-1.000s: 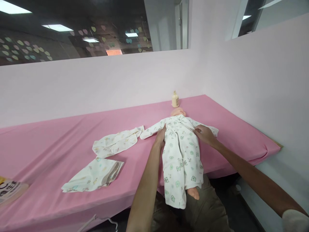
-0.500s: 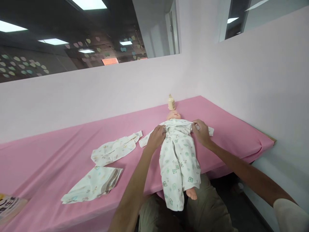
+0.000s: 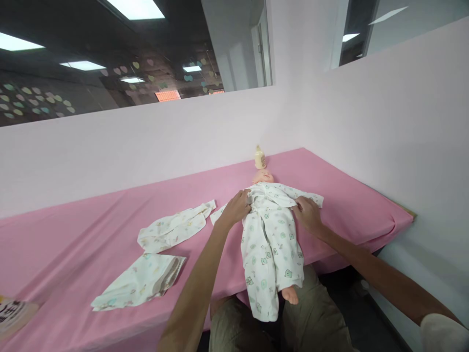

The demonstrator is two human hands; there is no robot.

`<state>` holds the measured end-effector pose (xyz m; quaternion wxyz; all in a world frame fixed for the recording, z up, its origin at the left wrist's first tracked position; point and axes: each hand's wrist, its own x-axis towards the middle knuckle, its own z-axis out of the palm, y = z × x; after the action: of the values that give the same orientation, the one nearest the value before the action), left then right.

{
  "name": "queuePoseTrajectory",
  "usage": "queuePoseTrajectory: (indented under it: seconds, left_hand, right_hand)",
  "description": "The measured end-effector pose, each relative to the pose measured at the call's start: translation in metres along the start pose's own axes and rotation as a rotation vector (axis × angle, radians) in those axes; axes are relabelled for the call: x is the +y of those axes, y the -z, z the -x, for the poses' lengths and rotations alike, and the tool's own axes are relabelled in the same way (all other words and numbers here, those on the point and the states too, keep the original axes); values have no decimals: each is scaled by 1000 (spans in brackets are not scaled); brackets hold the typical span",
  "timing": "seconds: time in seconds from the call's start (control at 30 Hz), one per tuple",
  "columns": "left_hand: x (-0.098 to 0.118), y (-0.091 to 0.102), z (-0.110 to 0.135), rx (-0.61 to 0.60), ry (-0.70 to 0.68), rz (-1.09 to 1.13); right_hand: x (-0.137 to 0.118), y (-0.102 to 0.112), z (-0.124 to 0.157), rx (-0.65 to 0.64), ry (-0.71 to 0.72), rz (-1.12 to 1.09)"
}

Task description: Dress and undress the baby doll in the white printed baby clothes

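Note:
A baby doll [image 3: 264,176] lies on its back, its legs hanging over the bed's front edge. It wears a white printed baby top [image 3: 276,195] and matching pants [image 3: 273,239]; one bare foot shows below the right pant leg, while the other leg's end is covered. My left hand [image 3: 237,208] is closed at the left side of the top, by the waist. On the opposite side, my right hand [image 3: 307,214] pinches the lower right edge of the top, over the waistband. Both sleeves spread outward, and no doll hands are visible.
Another printed baby top [image 3: 176,227] and a folded printed cloth [image 3: 141,283] lie to the left on the pink sheet [image 3: 91,234]. A cream pump bottle [image 3: 260,159] stands behind the doll's head. A labelled package [image 3: 14,315] is at the far left edge.
My right hand has drawn the top's right edge down toward me, now covering the waistband on that side. My left hand has stayed nearly in place.

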<state>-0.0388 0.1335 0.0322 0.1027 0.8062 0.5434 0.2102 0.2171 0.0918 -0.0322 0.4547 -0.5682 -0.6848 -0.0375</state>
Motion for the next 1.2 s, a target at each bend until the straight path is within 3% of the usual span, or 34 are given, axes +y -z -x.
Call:
queuePoseTrajectory:
  seconds: [0.1,0.2,0.37,0.43,0.53,0.67,0.83,1.03,1.13,1.2]
  left_hand:
    - [3,-2,1,44,-2,-83]
    - [6,-8,1,173,2,-80]
    - [8,1,8,388,132,354]
    - [12,9,17,358,169,480]
    - [22,15,39,258,95,342]
    - [30,5,68,188,-87,16]
    - [26,-9,87,121,-118,35]
    - [12,-5,93,62,-10,116]
    - [5,-10,95,61,21,98]
    - [1,-16,95,103,60,92]
  right_hand:
    - [-12,0,5,71,99,-14]
    - [-19,-5,7,92,121,-31]
    - [-17,-11,10,116,107,-81]
    - [-16,-11,11,140,118,-100]
    - [-13,-9,13,122,152,-115]
    - [-5,-2,19,27,189,-118]
    - [7,6,32,-91,277,-88]
    - [14,-2,24,-164,2,-20]
    - [17,-4,18,-270,-32,-36]
    - [19,0,18,-274,-44,-39]
